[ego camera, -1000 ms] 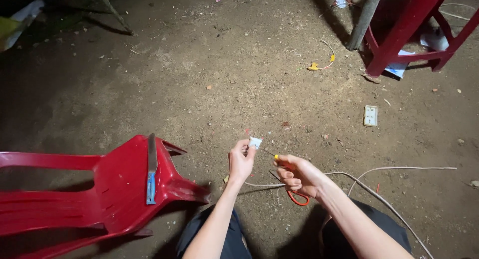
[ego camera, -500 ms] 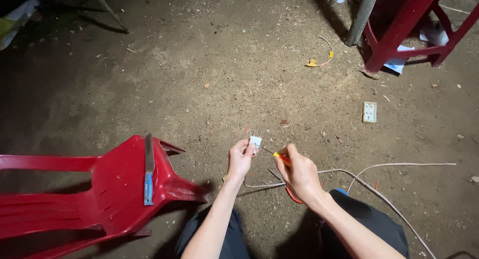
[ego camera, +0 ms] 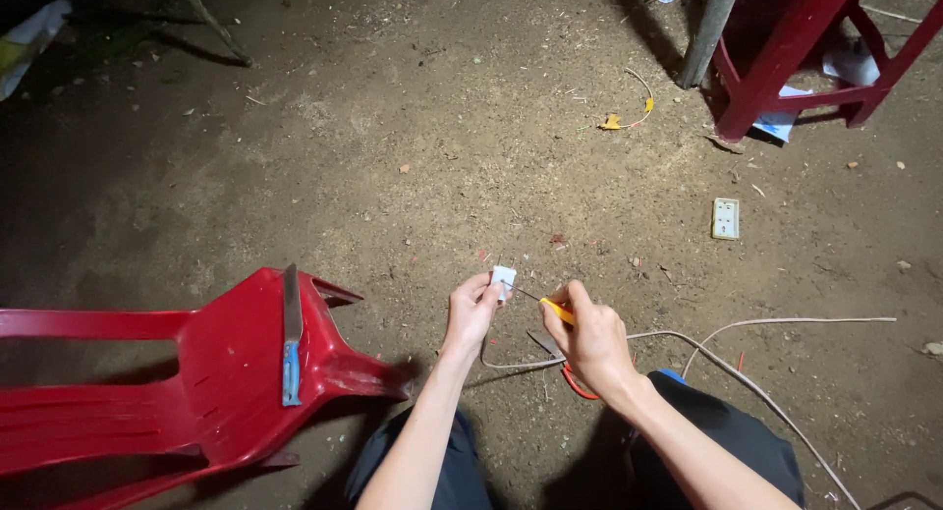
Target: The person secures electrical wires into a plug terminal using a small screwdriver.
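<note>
Screwdriver work on a small white electrical fitting (ego camera: 504,279), judged from where the tool points: the left hand (ego camera: 470,313) pinches the fitting between thumb and fingertips, holding it up above the dirt floor (ego camera: 413,156), while the right hand (ego camera: 589,338) is closed round a yellow-handled screwdriver (ego camera: 556,310) whose thin shaft runs to the fitting's side. I read the step as seating or turning a terminal screw; I cannot tell whether the tip is actually in the screw head. Next move, as I judge it, calls for a steady left grip and the shaft kept in line while turning, so the tip does not slip. Grey cable (ego camera: 747,372) trails over the floor past the right forearm; orange-handled pliers (ego camera: 575,382) lie under the right wrist. A red plastic chair (ego camera: 236,372) lies tipped at left with a blue-handled tool (ego camera: 291,343) resting on it; a white socket plate (ego camera: 725,218) lies well apart at right. Against one second ago, the right hand has come closer to the left and the screwdriver now meets the fitting.
</note>
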